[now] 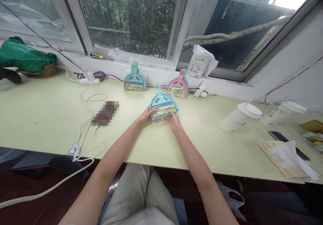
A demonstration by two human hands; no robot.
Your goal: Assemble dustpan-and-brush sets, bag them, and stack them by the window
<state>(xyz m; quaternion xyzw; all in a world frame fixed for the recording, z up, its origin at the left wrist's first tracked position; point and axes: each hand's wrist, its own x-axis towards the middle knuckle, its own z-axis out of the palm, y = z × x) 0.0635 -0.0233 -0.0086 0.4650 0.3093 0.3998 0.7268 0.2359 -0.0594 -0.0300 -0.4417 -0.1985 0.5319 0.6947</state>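
Observation:
Both of my hands hold a turquoise mini dustpan and brush set in clear wrapping, just above the table. My left hand grips its left lower edge, thumb on the front. At the bottom right edge, my right hand closes on it with the thumb over the label. The set is tilted back with its looped handle pointing away from me. Behind it, several wrapped turquoise dustpan sets lean upright against the wall. To their right stands a pink dustpan set with a turquoise one behind it.
White cables run over the left of the table near a blurred-out object. A power strip lies by the wall. White paper cups, a phone and a paper bag are at the right.

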